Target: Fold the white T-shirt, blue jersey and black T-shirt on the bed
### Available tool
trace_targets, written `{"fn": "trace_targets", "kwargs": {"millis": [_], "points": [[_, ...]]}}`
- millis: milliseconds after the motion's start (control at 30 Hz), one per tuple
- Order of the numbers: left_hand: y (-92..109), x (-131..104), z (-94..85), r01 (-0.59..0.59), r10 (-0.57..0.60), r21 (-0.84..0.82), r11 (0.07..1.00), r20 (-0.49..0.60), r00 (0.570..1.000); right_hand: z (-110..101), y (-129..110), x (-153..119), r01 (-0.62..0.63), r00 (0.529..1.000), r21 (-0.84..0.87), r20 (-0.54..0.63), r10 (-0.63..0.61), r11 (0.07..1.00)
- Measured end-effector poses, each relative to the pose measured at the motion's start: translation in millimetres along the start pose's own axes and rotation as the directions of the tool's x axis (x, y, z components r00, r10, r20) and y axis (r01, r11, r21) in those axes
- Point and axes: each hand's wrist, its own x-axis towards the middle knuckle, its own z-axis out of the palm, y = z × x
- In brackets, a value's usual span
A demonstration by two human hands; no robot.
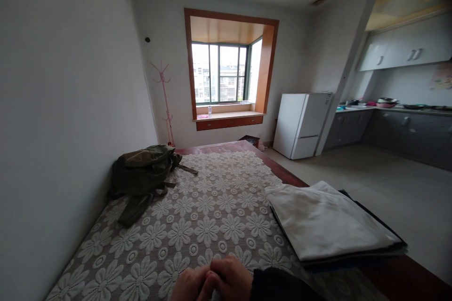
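At the bottom edge of the head view, my left hand (190,284) and my right hand (233,274) are pressed together, fingers curled in against each other. Both are closed, and no object shows in them. A black sleeve covers my right wrist. Below them lies the lace tablecloth (205,204) with its white flower pattern, spread over a dark red table (293,178). Nearest on the right is a stack of folded clothes, a white garment (328,221) on top and dark ones beneath. A dark green backpack (143,171) lies at the far left, straps trailing.
A white wall (63,103) runs along the left. Beyond the table stand a pink coat rack (164,94) and a wood-framed bay window (229,115) with a bottle on its sill. To the right are a white fridge (300,122) and kitchen cabinets (406,129).
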Motion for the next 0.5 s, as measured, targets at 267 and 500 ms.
{"fn": "trace_targets", "kwargs": {"millis": [267,500], "points": [[7.3,-0.3,-2.7,0.011,-0.011,0.0,1.0,0.013,1.0,-1.2,0.5,-2.7,-0.014,1.0,-0.058,0.025,0.015,0.998],[2.8,0.9,-1.9,-0.032,0.033,-0.038,0.999,0.027,0.999,-2.7,0.6,-2.9,0.023,0.999,-0.105,0.031,-0.02,0.994]]}}
